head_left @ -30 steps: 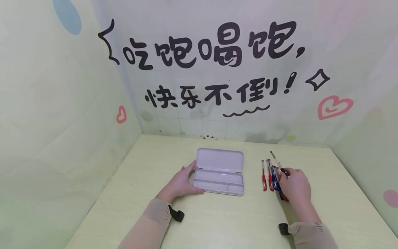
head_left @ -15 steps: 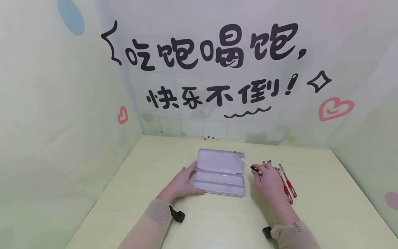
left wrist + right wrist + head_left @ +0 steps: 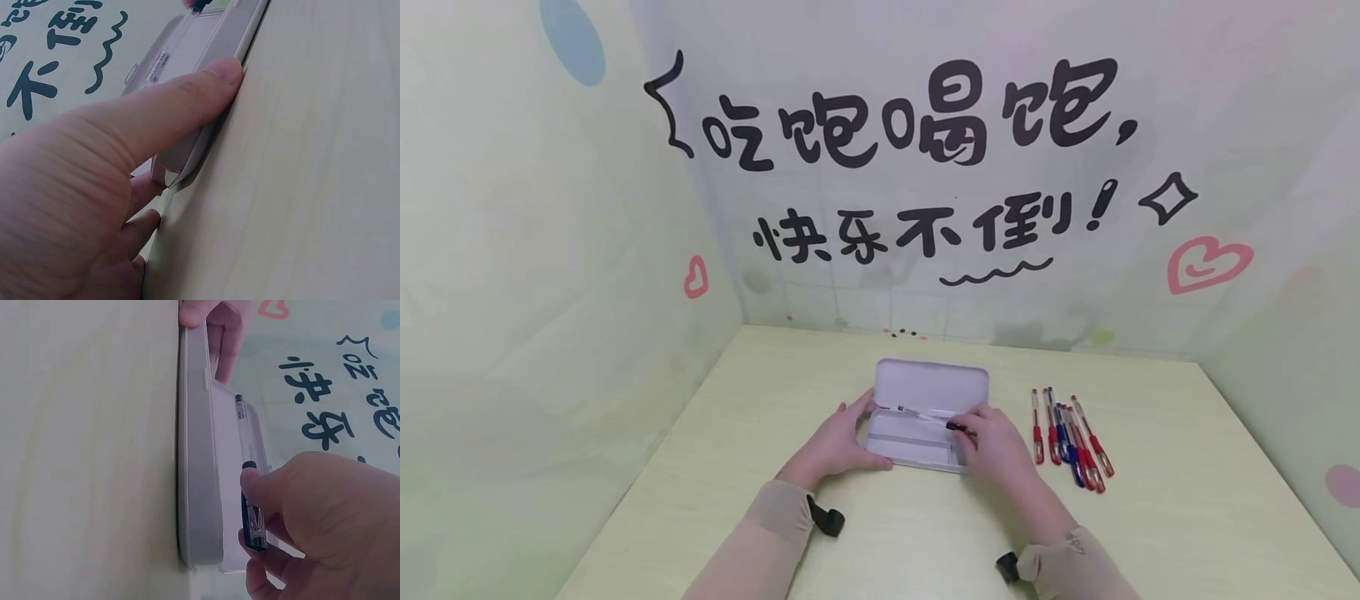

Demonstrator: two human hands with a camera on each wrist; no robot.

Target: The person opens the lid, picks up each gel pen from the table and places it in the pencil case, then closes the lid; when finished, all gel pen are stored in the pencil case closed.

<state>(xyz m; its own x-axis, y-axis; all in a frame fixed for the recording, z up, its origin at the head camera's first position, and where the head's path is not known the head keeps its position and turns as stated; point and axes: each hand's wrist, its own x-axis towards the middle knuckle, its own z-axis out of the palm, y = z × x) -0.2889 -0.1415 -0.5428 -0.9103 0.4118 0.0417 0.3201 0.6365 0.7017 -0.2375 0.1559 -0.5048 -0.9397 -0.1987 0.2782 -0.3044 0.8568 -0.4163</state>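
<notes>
A lilac pencil case (image 3: 912,451) lies open on the table, its lid (image 3: 932,386) tipped back and its tray split into compartments. My left hand (image 3: 832,443) holds the case at its left end; the thumb (image 3: 187,100) lies along the front edge and the fingers are round the end. Over the tray's back compartment, my right hand (image 3: 997,446) pinches a black gel pen (image 3: 922,414) between thumb and fingers. The pen has a clear barrel and a black grip, with its end pointing left. In the right wrist view the pen (image 3: 245,434) appears above the case wall (image 3: 203,456).
To the right of the case lies a loose bunch of red pens (image 3: 1097,442) and blue pens (image 3: 1077,471). Walls with printed lettering (image 3: 955,112) close off the back and sides of the pale table (image 3: 880,542).
My right hand has lifted the black pen from the bunch and carried it left to above the case tray. My left hand has stayed at the case.
</notes>
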